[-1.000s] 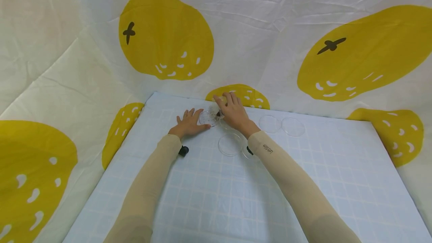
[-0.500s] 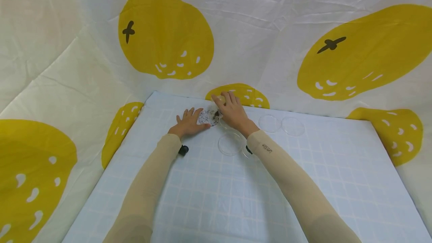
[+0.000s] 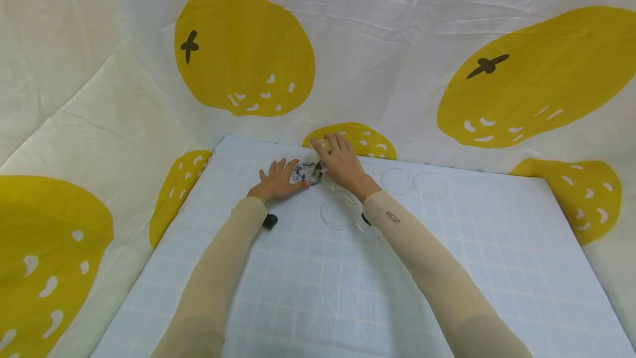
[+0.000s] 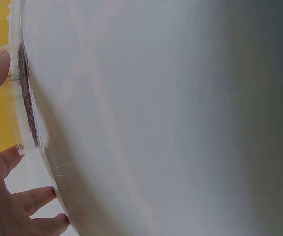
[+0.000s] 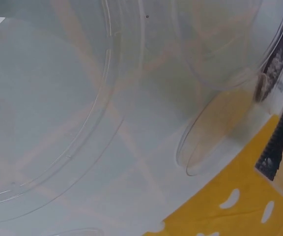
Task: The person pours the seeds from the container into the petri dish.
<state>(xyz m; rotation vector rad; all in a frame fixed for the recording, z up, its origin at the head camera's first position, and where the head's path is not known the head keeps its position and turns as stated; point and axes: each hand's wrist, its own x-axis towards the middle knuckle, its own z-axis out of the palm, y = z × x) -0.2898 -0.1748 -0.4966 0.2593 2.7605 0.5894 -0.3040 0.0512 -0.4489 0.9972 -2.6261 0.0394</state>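
My left hand [image 3: 278, 182] lies at the left of a clear petri dish [image 4: 16, 115], its thumb and index finger holding opposite sides of the rim. Dark granules [image 3: 307, 173] lie spread in this dish. On the right, my right hand [image 3: 344, 167] grips a clear container [image 5: 275, 153] tilted over the dish's right side. A dark wedge of granules sits inside the container, and some fall from its lip into the dish. Most of the container is hidden behind the fingers, so its exact kind is unclear.
Several more clear round dishes or lids stand about: one [image 3: 339, 212] in front, one [image 3: 366, 225] partly under the right forearm, and two, a left one [image 3: 397, 182] and a right one [image 3: 431, 187], farther right. A patterned cloth wall [image 3: 377, 70] rises behind the table [image 3: 318, 291].
The granules in the held dish have become darker and denser. The right hand has shifted very slightly upward with the container; the left hand stays in place.
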